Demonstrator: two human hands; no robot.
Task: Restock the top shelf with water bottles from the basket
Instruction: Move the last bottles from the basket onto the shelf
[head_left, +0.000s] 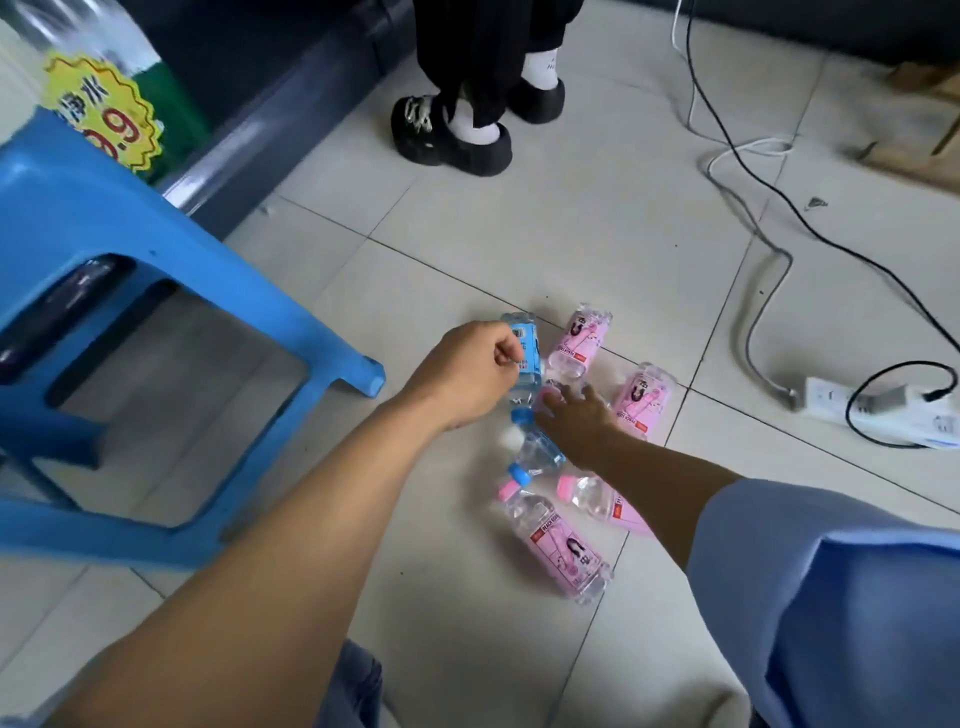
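Grip is what matters here. The left hand (467, 374) has its fingers curled round the middle of a blue-labelled water bottle (523, 353), which is tilted with its cap end down, close above the tiled floor (571, 208). It should keep holding over the label, where the plastic gives least, and bring the bottle upright before it rises.

The right hand (576, 415) is stretched out just beside it, with its fingers over the neck of a pink-labelled bottle (579, 338). Whether they have closed on that bottle cannot be told. A hold round the body would likely serve better than one on the pink cap, since these bottles lie flat and could roll.

A second clear bottle with a blue cap (540, 452) lies under the right wrist. Three more pink-labelled ones lie around it: one beyond the right hand (644, 400), one partly under the forearm (605, 506) and one nearest the person (561, 545).

Neither basket nor shelf is in view, so most of the restocking appears to remain. On standing, it would be wise to stay clear of the blue plastic stool (130, 312) on the left and of the power strip (883, 415) with its cables on the right.
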